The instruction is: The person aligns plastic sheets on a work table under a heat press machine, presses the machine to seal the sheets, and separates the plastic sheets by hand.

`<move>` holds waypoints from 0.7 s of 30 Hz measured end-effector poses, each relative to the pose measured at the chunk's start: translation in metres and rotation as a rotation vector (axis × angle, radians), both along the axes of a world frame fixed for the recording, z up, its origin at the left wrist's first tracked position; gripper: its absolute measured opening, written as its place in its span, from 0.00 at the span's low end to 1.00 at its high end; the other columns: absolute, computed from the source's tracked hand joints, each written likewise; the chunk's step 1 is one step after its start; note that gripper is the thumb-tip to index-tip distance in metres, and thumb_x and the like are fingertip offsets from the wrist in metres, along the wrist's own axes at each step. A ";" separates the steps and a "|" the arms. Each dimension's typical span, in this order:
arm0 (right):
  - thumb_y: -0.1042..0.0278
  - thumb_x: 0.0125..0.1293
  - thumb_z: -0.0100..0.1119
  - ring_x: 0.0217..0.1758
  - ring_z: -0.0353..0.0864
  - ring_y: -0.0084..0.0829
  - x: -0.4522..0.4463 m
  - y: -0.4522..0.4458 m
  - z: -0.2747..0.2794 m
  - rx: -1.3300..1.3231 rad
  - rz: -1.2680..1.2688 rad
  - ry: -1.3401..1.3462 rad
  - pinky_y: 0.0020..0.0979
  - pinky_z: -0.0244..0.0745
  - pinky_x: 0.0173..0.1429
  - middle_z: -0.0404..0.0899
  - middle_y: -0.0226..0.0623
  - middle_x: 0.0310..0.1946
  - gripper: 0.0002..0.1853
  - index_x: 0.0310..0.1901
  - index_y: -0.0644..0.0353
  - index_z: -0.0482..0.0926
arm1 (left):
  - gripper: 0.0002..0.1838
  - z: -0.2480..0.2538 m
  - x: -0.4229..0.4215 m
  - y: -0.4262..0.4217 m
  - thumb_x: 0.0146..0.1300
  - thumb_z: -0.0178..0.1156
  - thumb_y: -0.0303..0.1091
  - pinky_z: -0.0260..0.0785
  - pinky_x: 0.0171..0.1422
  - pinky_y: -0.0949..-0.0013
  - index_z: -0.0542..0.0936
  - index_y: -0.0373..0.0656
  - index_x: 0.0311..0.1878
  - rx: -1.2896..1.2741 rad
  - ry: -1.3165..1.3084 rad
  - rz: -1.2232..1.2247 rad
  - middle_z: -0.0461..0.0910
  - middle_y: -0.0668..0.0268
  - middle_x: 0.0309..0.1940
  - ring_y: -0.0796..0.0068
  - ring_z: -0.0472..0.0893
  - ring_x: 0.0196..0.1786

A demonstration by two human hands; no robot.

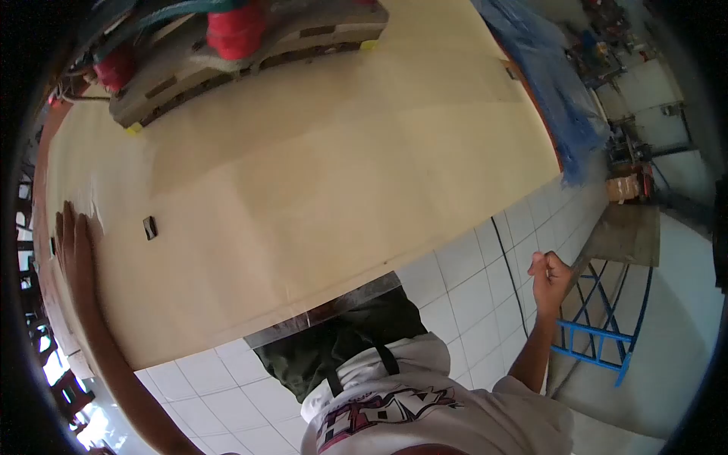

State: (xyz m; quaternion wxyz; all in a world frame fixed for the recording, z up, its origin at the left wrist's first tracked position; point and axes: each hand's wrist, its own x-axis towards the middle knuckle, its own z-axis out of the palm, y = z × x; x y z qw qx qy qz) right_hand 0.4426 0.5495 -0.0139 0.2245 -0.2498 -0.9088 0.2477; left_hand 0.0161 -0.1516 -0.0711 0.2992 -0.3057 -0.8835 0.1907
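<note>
A wide, smooth beige sheet covers the table in front of me. My left hand lies flat on its left edge, fingers stretched out and pointing away from me. Just right of that hand, a small dark block-like piece rests on the sheet; its kind is unclear. My right hand is raised over the floor, off the table's right side. Its fingers are curled closed, and whatever they may hold is hidden or too small to make out.
A heavy machine head with red cylinders stands across the far side of the sheet. Blue plastic hangs along the right edge. A blue metal frame and a black cable are on the right, by the tiled floor.
</note>
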 end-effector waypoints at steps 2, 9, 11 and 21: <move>0.71 0.67 0.53 0.21 0.70 0.18 -0.028 -0.014 0.004 0.010 -0.021 0.213 0.23 0.62 0.25 0.74 0.31 0.16 0.15 0.22 0.63 0.74 | 0.24 0.011 0.011 0.025 0.70 0.46 0.44 0.52 0.73 0.55 0.67 0.47 0.67 0.398 -0.188 0.320 0.60 0.54 0.70 0.51 0.59 0.71; 0.61 0.66 0.55 0.57 0.74 0.44 -0.190 -0.006 0.046 0.356 0.318 0.167 0.38 0.67 0.61 0.76 0.51 0.52 0.19 0.51 0.68 0.76 | 0.21 0.001 0.011 0.020 0.66 0.52 0.29 0.61 0.68 0.46 0.68 0.46 0.62 0.370 -0.009 0.231 0.66 0.53 0.65 0.46 0.65 0.67; 0.53 0.67 0.53 0.68 0.63 0.50 -0.239 0.013 0.035 0.344 0.335 0.008 0.42 0.58 0.70 0.66 0.57 0.62 0.28 0.58 0.70 0.71 | 0.19 0.009 0.015 0.027 0.66 0.53 0.30 0.61 0.67 0.45 0.69 0.46 0.60 0.362 0.004 0.200 0.67 0.53 0.65 0.46 0.66 0.66; 0.37 0.69 0.36 0.74 0.51 0.51 -0.346 0.045 0.045 0.168 0.200 -0.498 0.46 0.53 0.73 0.54 0.62 0.68 0.40 0.65 0.72 0.61 | 0.25 0.032 0.017 0.047 0.69 0.47 0.44 0.52 0.71 0.54 0.69 0.35 0.61 0.471 -0.394 0.361 0.66 0.47 0.63 0.47 0.63 0.66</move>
